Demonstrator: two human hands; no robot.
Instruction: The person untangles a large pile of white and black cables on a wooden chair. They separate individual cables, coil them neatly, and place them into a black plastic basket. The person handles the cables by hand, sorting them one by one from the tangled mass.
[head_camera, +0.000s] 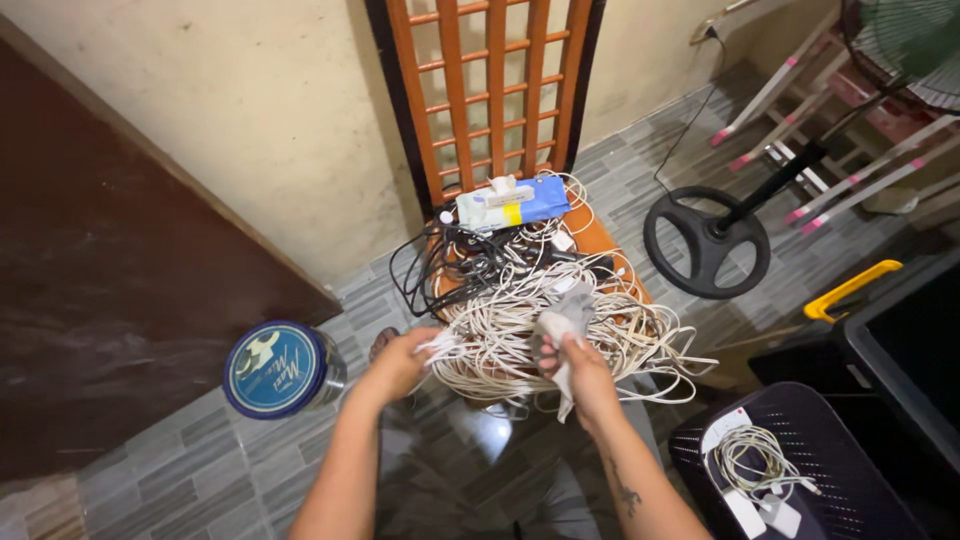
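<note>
— What's in the hands?

— I see the right hand (583, 372) closed around a grey cloth (562, 325), thumb and fingers pinching it against the top of the cable pile (545, 330). The left hand (400, 362) is closed too, gripping a bunch of white cable ends (440, 347) at the pile's left edge.

— Where does the pile sit?

— On a wooden chair (495, 90) with a lattice back, set against the wall. Mostly white cables in loose loops, spilling over the seat's front and right side; black cables (440, 270) are tangled in at the back left.

— Anything else on the seat?

— A blue wipes pack (515, 203) lies behind the pile, just in front of the chair back.

— And around it?

— I see a round blue tin (275, 368) on the tiled floor, left of the left hand. To the right, well apart, a fan base (706, 243) stands on the floor. At lower right a dark bin lid (850, 450) carries a small coil (752, 457) of white cable with a plug. A yellow handle (850, 290) shows just beyond it.
</note>
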